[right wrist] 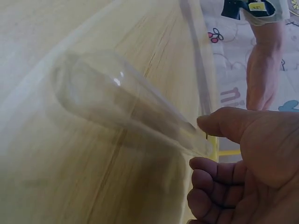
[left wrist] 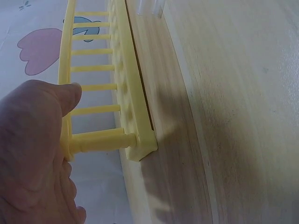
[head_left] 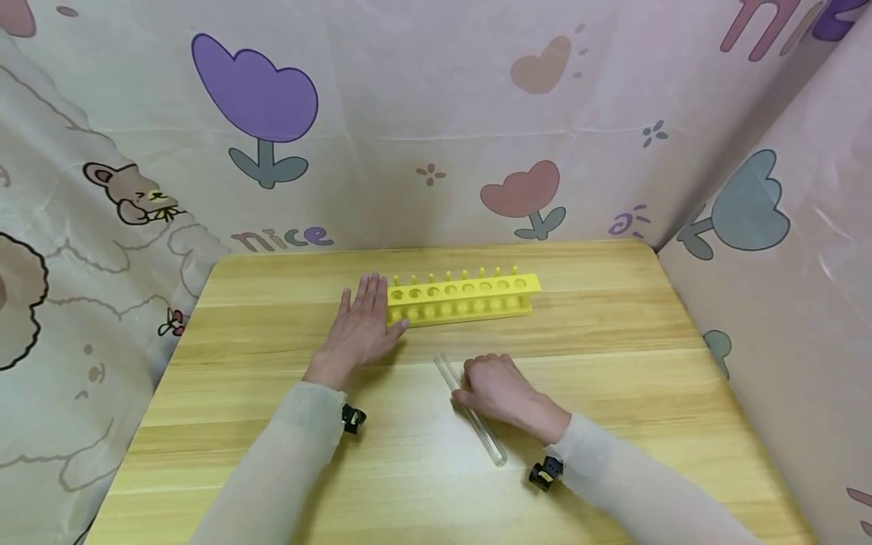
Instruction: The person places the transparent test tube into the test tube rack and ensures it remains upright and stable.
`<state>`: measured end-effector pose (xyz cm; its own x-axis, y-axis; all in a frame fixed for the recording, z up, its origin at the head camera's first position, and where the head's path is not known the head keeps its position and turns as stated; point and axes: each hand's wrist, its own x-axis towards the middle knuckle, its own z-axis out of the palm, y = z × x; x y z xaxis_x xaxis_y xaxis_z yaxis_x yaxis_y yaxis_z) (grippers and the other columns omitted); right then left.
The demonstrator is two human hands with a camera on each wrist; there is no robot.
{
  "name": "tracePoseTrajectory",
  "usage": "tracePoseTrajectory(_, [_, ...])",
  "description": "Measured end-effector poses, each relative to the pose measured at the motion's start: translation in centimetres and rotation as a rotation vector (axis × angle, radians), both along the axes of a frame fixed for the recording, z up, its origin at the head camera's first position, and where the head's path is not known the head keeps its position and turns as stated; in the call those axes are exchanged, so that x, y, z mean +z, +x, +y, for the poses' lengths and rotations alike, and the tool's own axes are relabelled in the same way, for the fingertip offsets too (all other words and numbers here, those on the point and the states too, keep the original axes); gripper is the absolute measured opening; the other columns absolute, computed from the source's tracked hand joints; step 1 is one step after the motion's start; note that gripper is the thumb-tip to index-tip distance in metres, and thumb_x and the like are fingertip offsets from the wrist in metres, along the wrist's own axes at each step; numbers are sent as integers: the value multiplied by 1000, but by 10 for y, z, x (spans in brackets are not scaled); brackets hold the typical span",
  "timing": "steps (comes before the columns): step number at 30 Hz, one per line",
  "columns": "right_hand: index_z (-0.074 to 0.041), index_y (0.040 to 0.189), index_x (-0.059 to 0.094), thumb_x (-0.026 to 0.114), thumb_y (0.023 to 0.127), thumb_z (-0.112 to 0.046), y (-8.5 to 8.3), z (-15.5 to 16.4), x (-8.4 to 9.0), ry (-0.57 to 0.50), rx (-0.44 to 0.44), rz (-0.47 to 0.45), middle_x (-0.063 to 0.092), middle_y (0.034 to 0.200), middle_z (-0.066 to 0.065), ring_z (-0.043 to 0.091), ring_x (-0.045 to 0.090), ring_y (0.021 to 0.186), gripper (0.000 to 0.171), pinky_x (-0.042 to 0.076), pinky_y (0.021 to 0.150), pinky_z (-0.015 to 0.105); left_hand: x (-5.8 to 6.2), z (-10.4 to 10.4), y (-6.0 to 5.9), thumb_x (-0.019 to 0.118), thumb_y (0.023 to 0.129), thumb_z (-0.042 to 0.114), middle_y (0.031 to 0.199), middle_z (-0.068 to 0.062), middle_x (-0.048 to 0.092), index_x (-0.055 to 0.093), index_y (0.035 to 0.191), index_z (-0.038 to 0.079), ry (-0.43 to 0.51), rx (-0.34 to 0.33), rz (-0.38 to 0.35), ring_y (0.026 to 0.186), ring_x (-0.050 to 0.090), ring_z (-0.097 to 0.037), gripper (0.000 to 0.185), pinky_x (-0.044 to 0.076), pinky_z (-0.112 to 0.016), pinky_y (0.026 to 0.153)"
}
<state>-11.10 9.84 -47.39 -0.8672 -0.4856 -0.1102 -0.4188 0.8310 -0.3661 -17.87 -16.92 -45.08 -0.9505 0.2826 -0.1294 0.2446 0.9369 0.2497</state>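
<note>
Lying on the bench (head_left: 613, 333), the glass tube (head_left: 477, 424) looks light, slippery and fragile; right hand (head_left: 500, 390) fingers curl around its middle, left hand (head_left: 361, 325) flat, steadying the yellow rack (head_left: 463, 297).

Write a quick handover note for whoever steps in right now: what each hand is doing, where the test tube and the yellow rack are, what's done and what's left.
Left hand: flat, fingers straight, resting against the left end of the yellow rack.
Right hand: fingers curled round the glass test tube, which lies at a slant close to the wooden table, in front of the rack; whether it touches the surface, I cannot tell.
Rack: near the table's back edge, every visible hole empty.
Done: tube gripped, rack steadied.
Left: probably lift the tube, turn it upright and lower it into a rack hole.
</note>
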Motion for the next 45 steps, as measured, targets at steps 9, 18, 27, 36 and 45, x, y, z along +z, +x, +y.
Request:
tracePoseTrajectory(9, [-21, 57, 53, 73, 94, -40, 0, -5, -2, 15, -10, -76, 51, 55, -10, 14, 48, 56, 45, 49, 85, 51, 0, 0, 0, 39, 111, 52, 175, -19, -11, -4, 167, -1, -11, 5, -5, 163, -11, -35, 88, -7, -59, 131])
tracePoseTrajectory(18, [-22, 56, 47, 67, 95, -37, -2, -2, -4, 54, -42, -104, 45, 53, -8, 15, 46, 56, 45, 47, 78, 43, -1, 0, 0, 39, 112, 51, 176, -18, -12, -6, 167, 0, -6, 9, -12, 163, -13, -34, 88, -9, -58, 131])
tracePoseTrajectory(27, [-22, 58, 51, 68, 94, -35, -14, 11, -1, 89, -82, -84, 51, 54, -6, 16, 50, 55, 43, 45, 75, 41, -1, 0, 1, 39, 112, 50, 175, -20, -12, -7, 167, 0, -8, 7, -13, 163, -12, -35, 87, -9, -58, 131])
tracePoseTrajectory(36, [-19, 64, 55, 72, 95, -35, -28, 22, 6, 200, -104, -48, 56, 60, -4, 18, 53, 60, 39, 44, 72, 39, 1, 1, 2, 39, 112, 49, 175, -19, -12, -5, 167, -1, -4, 11, -13, 163, -12, -34, 86, -7, -57, 132])
tracePoseTrajectory(45, [-17, 72, 59, 79, 91, -33, -35, 28, 12, 274, -111, -61, 59, 67, -3, 20, 54, 65, 32, 46, 78, 42, 0, 0, 3, 38, 112, 48, 175, -19, -14, -4, 167, -1, -13, 10, -10, 163, -12, -35, 86, -5, -58, 132])
